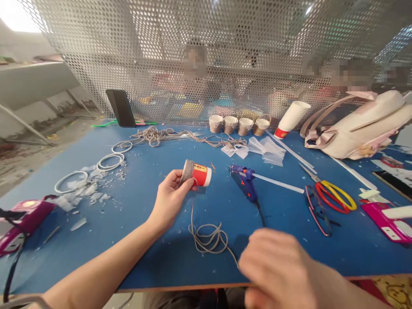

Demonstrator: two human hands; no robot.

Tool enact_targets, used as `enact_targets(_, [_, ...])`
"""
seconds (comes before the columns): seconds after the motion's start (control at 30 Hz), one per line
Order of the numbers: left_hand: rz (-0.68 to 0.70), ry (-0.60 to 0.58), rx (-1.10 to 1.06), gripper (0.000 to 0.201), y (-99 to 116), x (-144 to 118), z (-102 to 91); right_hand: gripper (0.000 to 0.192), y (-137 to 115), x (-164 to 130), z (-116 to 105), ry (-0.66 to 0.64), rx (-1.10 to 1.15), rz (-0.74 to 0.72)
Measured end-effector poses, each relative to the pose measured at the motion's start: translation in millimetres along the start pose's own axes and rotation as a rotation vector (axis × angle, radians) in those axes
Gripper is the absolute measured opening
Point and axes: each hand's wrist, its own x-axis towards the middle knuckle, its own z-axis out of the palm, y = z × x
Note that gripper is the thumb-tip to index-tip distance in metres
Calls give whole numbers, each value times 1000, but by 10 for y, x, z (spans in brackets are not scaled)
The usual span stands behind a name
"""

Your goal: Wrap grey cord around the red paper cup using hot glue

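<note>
Within left hand (170, 192), paper cup (201, 175) lies sideways

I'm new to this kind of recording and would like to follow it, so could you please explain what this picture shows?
There is no machine here: each grip is a person's bare hand, seen from a camera worn on their head, looking forward and down. This is the only view.

The left grip holds a red paper cup on its side, with grey cord around one end. The right grip is blurred, so I can't tell whether it holds anything.

On the blue table lie a loose coil of cord, a glue gun and scissors. Four small cups stand at the back.
</note>
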Motion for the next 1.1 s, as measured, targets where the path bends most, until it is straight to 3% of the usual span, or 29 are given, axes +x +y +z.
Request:
enact_targets(0.07, [-7, -6, -31, 17, -4, 2, 9, 27, 252, -104, -17, 82, -105, 320])
enact_targets(0.17, [-32, -31, -51, 17, -12, -23, 38, 19, 650, -117, 81, 65, -181, 783])
enact_targets(0.23, [-50, -62, -55, 15, -19, -44, 57, 31, 855, -19, 186, 96, -94, 967])
enact_targets(0.33, [-97, -126, -40, 15, -27, -68, 70, 35, 1055, 186, 343, 107, 89, 1109])
enact_targets(0.5, [-169, -164, -8, 15, -23, -86, 65, 31, 1170, 316, 446, 160, 222, 1145])
enact_targets(0.67, [-202, -186, -28, 19, -35, -90, 61, 39, 899, 224, 298, 213, 358, 1103])
enact_targets(0.77, [-224, -179, -19, 19, -39, -100, 71, 34, 640, 207, 220, 275, 431, 1015])
enact_targets(0.87, [-220, -166, 15, 18, -20, -113, 83, 26, 459, 245, 214, 232, 414, 881])
enact_targets(0.97, [-193, -156, 82, 16, 3, -119, 84, 23, 386, 287, 248, 220, 357, 732])
enact_targets(1.1, [-171, -155, 166, 16, -14, -125, 70, 22, 371, 283, 275, 197, 286, 691])
